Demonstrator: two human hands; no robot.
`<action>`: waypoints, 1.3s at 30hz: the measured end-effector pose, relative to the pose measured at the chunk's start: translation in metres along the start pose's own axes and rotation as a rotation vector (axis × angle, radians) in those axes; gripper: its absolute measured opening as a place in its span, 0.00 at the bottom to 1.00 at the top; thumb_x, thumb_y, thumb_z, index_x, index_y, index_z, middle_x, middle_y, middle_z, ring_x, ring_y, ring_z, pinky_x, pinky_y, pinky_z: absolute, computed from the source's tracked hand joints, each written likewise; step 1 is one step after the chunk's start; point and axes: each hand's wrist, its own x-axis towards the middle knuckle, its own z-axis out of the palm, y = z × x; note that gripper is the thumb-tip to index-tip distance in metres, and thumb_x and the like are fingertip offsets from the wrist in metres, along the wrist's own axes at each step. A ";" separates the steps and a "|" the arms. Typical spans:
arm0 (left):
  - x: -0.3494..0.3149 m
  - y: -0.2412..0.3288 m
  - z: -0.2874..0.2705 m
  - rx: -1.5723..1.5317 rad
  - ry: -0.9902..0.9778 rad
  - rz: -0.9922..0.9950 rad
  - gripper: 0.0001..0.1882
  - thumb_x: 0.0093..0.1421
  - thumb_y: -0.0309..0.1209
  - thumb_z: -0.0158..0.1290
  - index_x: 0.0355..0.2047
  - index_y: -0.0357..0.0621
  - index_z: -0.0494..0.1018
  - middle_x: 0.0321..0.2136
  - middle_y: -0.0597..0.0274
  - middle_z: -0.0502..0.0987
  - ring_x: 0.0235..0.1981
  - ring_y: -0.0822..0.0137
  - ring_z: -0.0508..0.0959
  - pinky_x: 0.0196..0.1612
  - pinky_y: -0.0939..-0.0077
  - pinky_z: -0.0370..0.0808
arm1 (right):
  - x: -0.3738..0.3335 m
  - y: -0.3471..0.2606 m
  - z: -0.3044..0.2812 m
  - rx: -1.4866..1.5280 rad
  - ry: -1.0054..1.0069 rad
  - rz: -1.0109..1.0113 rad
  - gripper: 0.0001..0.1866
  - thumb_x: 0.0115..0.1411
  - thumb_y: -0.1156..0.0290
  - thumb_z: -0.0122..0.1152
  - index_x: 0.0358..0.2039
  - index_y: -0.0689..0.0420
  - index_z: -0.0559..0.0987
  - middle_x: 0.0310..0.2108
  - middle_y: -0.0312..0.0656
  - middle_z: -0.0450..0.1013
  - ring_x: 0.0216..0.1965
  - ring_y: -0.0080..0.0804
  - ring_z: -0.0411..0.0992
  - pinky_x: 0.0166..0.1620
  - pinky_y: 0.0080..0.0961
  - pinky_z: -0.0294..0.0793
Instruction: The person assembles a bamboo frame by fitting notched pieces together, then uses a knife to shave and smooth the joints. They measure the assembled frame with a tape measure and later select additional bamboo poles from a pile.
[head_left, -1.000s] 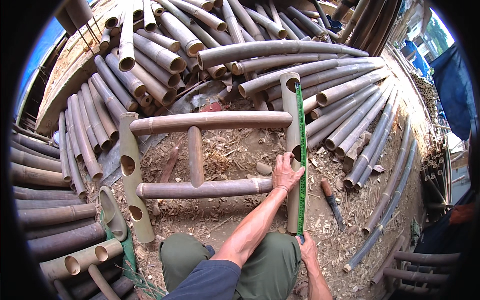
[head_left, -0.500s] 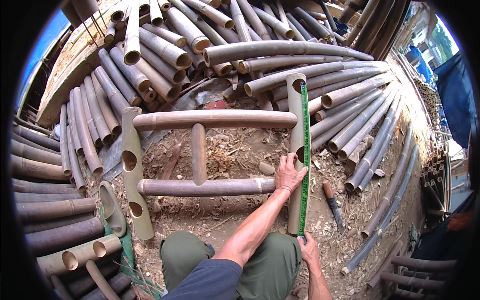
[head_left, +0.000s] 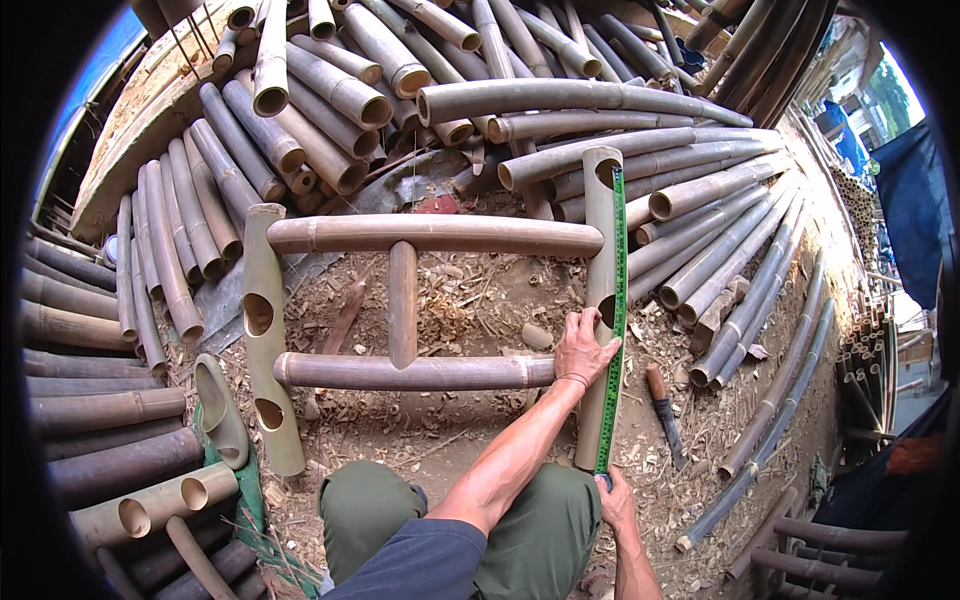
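Note:
A bamboo frame stands before my knees: a left post [head_left: 264, 350] and a right post [head_left: 598, 255] with cut holes, a top rail [head_left: 440, 233], a lower rail [head_left: 430, 374] and a short upright piece [head_left: 403, 300] between the rails. My left hand [head_left: 584, 350] is closed round the right post, just above the lower rail's end, its thumb by the tape. A green tape measure [head_left: 619, 270] runs along that post from near its top to its bottom. At the post's lower end, my right hand [head_left: 618, 500] grips the tape measure's case, mostly hidden by the fingers.
A knife [head_left: 665, 415] with a wooden handle lies on the shaving-strewn ground at right. Piles of cut bamboo poles [head_left: 590, 97] curve round the far side and left. An olive clog [head_left: 221, 412] sits at left, near bamboo with round holes [head_left: 160, 503].
The view has shifted slightly. Both hands keep their places on the post and the tape measure, and the tape still lies along the post.

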 end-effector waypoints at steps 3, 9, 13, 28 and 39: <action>-0.001 0.001 0.001 -0.024 -0.002 -0.005 0.27 0.49 0.41 0.65 0.45 0.49 0.66 0.40 0.57 0.68 0.42 0.58 0.75 0.47 0.63 0.75 | -0.002 -0.003 -0.001 -0.012 0.017 0.012 0.19 0.59 0.54 0.54 0.39 0.58 0.73 0.32 0.60 0.75 0.37 0.62 0.74 0.40 0.49 0.71; 0.003 -0.002 -0.001 -0.016 -0.045 -0.023 0.28 0.50 0.42 0.64 0.47 0.50 0.65 0.41 0.54 0.68 0.44 0.53 0.75 0.48 0.60 0.75 | 0.000 -0.011 -0.004 -0.053 -0.017 0.057 0.20 0.59 0.53 0.54 0.41 0.57 0.74 0.32 0.60 0.75 0.38 0.62 0.74 0.40 0.50 0.71; 0.005 -0.005 0.002 0.010 -0.040 -0.023 0.29 0.51 0.42 0.64 0.48 0.49 0.63 0.42 0.53 0.67 0.44 0.52 0.75 0.47 0.59 0.75 | 0.000 -0.007 -0.002 -0.033 0.033 0.019 0.21 0.59 0.54 0.54 0.43 0.57 0.74 0.33 0.61 0.75 0.38 0.62 0.74 0.40 0.50 0.71; 0.008 -0.007 0.005 0.025 -0.019 -0.008 0.28 0.49 0.40 0.66 0.45 0.47 0.65 0.38 0.57 0.69 0.42 0.58 0.74 0.45 0.63 0.75 | 0.005 -0.009 -0.002 -0.044 0.010 0.038 0.22 0.58 0.54 0.55 0.45 0.58 0.75 0.35 0.61 0.75 0.40 0.62 0.74 0.42 0.50 0.72; 0.003 -0.001 0.001 0.063 -0.087 -0.025 0.24 0.54 0.42 0.61 0.49 0.58 0.67 0.42 0.55 0.66 0.40 0.51 0.77 0.43 0.56 0.78 | 0.003 -0.010 -0.003 -0.040 -0.016 0.066 0.20 0.58 0.56 0.55 0.44 0.58 0.74 0.35 0.61 0.75 0.39 0.61 0.74 0.41 0.48 0.71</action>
